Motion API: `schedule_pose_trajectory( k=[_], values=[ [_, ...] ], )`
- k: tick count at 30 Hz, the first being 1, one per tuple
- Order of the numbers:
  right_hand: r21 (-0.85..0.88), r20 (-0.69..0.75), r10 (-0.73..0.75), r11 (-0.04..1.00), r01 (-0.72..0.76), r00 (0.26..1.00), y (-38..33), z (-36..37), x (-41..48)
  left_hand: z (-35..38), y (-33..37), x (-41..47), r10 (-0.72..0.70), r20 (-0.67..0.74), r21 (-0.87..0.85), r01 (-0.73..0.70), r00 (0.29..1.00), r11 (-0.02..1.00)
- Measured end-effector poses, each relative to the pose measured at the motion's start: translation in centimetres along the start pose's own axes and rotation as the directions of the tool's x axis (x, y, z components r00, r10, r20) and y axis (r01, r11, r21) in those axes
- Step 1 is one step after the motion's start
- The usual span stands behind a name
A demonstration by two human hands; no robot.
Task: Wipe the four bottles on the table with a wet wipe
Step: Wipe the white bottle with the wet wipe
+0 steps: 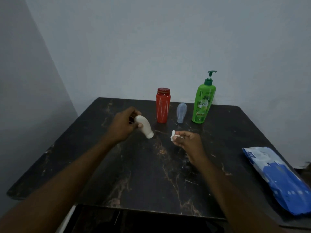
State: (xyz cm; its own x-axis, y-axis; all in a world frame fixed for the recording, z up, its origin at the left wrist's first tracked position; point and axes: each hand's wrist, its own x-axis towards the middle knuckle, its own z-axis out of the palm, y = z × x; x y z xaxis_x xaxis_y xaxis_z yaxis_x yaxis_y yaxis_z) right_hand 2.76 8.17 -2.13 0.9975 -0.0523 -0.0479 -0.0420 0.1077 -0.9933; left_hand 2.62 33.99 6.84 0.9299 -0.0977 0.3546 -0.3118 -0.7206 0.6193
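Note:
My left hand [123, 126] grips a small white bottle [145, 126], tilted with its cap end down and to the right, just above the dark table [151, 174]. A crumpled white wet wipe [173, 135] is pinched in the fingers of my right hand [189, 141], a short gap to the right of the white bottle. At the back of the table stand a red bottle [162, 105], a small clear bluish bottle [181, 112] and a tall green pump bottle [203, 103].
A blue and white wet-wipe pack [279, 179] lies on the table's right edge. Pale walls close in behind and on the left. The table's front edge runs below my forearms, with a dark lower surface [134, 222] beneath it.

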Motion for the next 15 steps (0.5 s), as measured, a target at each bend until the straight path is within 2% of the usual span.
schedule_pose_trajectory(
  k=[8, 15],
  values=[
    [-0.28, -0.081, -0.236, 0.938, 0.205, 0.968, 0.6, 3.2, 5.0, -0.9, -1.6, 8.2, 0.038, 0.0, 0.147, -0.038, 0.999, 0.988],
    [-0.321, -0.146, -0.22, 0.933, 0.164, 0.964, 1.6, 3.1, 6.7, 0.2, -3.3, 11.7, 0.006, 0.033, 0.191, -0.012, 0.999, 0.982]
  ],
)
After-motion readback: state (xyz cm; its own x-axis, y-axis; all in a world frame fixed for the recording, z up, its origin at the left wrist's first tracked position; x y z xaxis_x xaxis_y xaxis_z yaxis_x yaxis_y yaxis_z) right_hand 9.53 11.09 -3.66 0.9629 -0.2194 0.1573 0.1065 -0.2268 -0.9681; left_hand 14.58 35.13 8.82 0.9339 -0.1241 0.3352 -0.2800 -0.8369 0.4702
